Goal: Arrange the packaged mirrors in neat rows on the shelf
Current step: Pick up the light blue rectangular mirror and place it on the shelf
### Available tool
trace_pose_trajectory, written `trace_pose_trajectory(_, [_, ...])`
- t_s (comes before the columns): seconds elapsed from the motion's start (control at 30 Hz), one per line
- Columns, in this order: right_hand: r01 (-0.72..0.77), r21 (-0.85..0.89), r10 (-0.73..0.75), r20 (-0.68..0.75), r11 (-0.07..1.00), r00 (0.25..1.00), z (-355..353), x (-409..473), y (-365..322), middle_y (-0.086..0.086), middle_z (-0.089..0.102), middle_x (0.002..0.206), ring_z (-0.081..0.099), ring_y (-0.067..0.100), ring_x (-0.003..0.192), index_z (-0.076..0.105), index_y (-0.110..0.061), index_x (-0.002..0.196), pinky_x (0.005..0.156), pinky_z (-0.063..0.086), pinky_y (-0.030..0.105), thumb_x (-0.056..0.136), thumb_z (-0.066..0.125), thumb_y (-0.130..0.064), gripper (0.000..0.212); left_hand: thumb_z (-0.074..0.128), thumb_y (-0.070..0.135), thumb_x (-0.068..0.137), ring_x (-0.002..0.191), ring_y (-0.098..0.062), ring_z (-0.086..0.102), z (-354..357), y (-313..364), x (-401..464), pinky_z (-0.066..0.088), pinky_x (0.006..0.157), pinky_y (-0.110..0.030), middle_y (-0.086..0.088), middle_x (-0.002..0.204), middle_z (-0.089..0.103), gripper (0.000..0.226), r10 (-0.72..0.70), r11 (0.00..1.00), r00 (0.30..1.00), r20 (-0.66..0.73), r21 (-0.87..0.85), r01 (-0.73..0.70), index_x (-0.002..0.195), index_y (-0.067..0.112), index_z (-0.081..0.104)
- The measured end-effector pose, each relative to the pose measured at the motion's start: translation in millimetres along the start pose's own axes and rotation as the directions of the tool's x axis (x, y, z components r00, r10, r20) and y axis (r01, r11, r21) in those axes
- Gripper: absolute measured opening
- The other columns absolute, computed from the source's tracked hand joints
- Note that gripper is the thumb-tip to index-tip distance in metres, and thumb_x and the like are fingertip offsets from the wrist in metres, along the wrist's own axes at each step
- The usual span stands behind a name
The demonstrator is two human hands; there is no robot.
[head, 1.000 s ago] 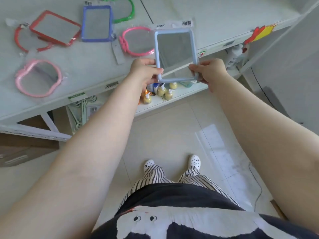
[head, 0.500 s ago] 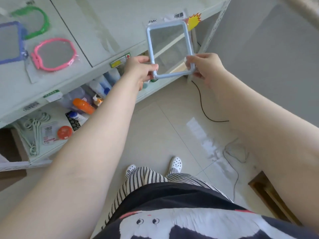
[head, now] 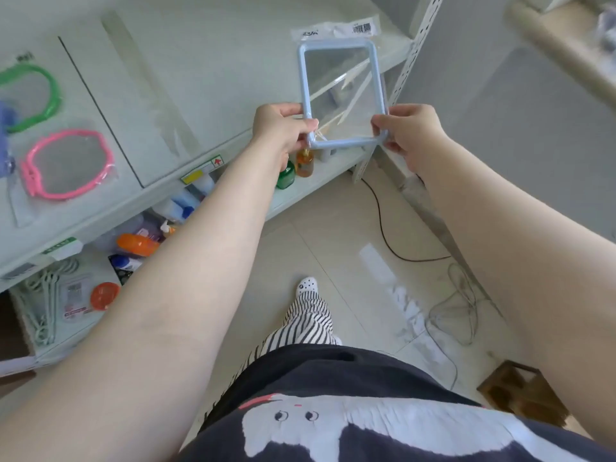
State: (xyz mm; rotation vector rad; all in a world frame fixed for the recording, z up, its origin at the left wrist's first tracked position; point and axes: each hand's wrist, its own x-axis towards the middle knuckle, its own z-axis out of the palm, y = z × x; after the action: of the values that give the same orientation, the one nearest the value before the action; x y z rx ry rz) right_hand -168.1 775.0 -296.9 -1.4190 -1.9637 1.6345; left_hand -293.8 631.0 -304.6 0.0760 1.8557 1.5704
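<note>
Left hand [head: 283,128] and right hand [head: 405,135] clamped on lower corners of pale-blue rectangular plastic-framed packaged mirror [head: 343,95], held above white shelf [head: 216,71] near its right front corner. Mid-placement; next, lowering flat, squared with shelf's front edge.

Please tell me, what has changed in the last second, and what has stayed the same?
The light-blue rectangular packaged mirror was carried rightward along the white shelf, away from the other mirrors and toward the shelf's right end. The view swung with it, so only the pink mirror and green mirror remain visible. Unchanged: the left hand and right hand still hold its lower corners.
</note>
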Motion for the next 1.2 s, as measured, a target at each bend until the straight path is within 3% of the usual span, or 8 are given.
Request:
trace_pose_trajectory(0.1, [0.003,0.009,-0.003,-0.042,1.000,0.999,-5,28,-20,-0.004,0.061,0.078,0.058,0.013,0.067,0.070,-0.010,0.079,0.072,0.057,0.022,0.078,0.071,-0.008,0.002,0.074,-0.001,0.076,0.078,-0.020,0.071,12,19,29,0.061,0.078,-0.032,-0.006,0.085,0.070,0.033,0.028,1.000,1.000,0.005,0.005,-0.028,0.105,0.011,0.065])
trace_pose_trajectory(0.23, [0.010,0.055,-0.007,-0.059,0.998,0.998,-7,63,-35,-0.003,0.062,0.075,0.058,0.012,0.066,0.065,-0.013,0.068,0.069,0.059,0.023,0.079,0.071,-0.010,0.012,0.072,-0.001,0.078,0.079,-0.020,0.071,23,39,54,0.060,0.066,-0.023,-0.008,0.088,0.070,0.033,0.030,0.999,1.000,0.008,-0.016,-0.030,0.107,0.010,0.064])
trace_pose_trajectory(0.37, [0.002,0.116,0.001,-0.028,0.993,1.000,-7,94,-46,0.001,0.068,0.078,0.060,0.006,0.055,0.069,-0.009,0.089,0.061,0.055,0.017,0.083,0.069,-0.016,0.009,0.070,-0.003,0.079,0.072,-0.017,0.068,32,50,77,0.057,0.058,-0.019,-0.009,0.090,0.068,0.038,0.027,0.998,0.999,-0.022,-0.052,-0.028,0.116,0.003,0.063])
trace_pose_trajectory(0.47, [0.012,0.068,-0.014,0.016,0.998,1.000,-9,118,-57,0.002,0.061,0.068,0.054,0.005,0.041,0.068,-0.006,0.083,0.060,0.055,0.019,0.082,0.066,-0.006,0.002,0.070,-0.005,0.078,0.072,-0.016,0.067,40,55,96,0.057,0.057,-0.018,-0.011,0.089,0.067,0.039,0.024,0.996,0.997,-0.075,-0.080,-0.030,0.116,0.001,0.063])
trace_pose_trajectory(0.73, [0.104,0.005,-0.103,0.148,0.995,0.984,-30,194,-87,0.003,0.054,0.063,0.044,0.011,0.051,0.065,-0.011,0.070,0.051,0.047,0.015,0.080,0.066,-0.003,0.014,0.072,-0.003,0.077,0.068,-0.015,0.067,83,72,137,0.059,0.064,-0.021,-0.006,0.078,0.067,0.038,0.003,0.985,0.975,-0.222,-0.166,-0.041,0.115,0.001,0.063])
trace_pose_trajectory(0.97, [0.126,-0.019,-0.117,0.261,0.992,0.958,-31,250,-102,0.009,0.061,0.078,0.049,0.014,0.060,0.067,-0.009,0.080,0.068,0.055,0.022,0.079,0.069,-0.003,0.006,0.071,-0.006,0.077,0.072,-0.021,0.066,106,80,159,0.059,0.065,-0.023,-0.012,0.084,0.067,0.040,-0.013,0.967,0.938,-0.347,-0.241,-0.076,0.115,-0.003,0.061])
trace_pose_trajectory(1.1, [0.118,-0.006,-0.111,0.303,0.993,0.946,-14,276,-114,0.011,0.064,0.083,0.051,0.015,0.061,0.069,-0.006,0.097,0.065,0.058,0.023,0.078,0.072,-0.005,0.020,0.072,-0.005,0.076,0.081,-0.024,0.066,98,92,175,0.057,0.059,-0.019,-0.016,0.096,0.067,0.040,-0.025,0.971,0.918,-0.397,-0.228,-0.072,0.114,-0.001,0.062])
trace_pose_trajectory(1.2, [0.119,-0.015,-0.108,0.318,0.993,0.942,0,295,-125,0.011,0.064,0.085,0.051,0.012,0.056,0.068,-0.009,0.093,0.057,0.056,0.019,0.077,0.071,-0.005,0.017,0.072,-0.004,0.076,0.078,-0.024,0.066,90,100,194,0.056,0.057,-0.018,-0.017,0.098,0.067,0.041,-0.040,0.968,0.908,-0.417,-0.241,-0.068,0.115,0.000,0.061])
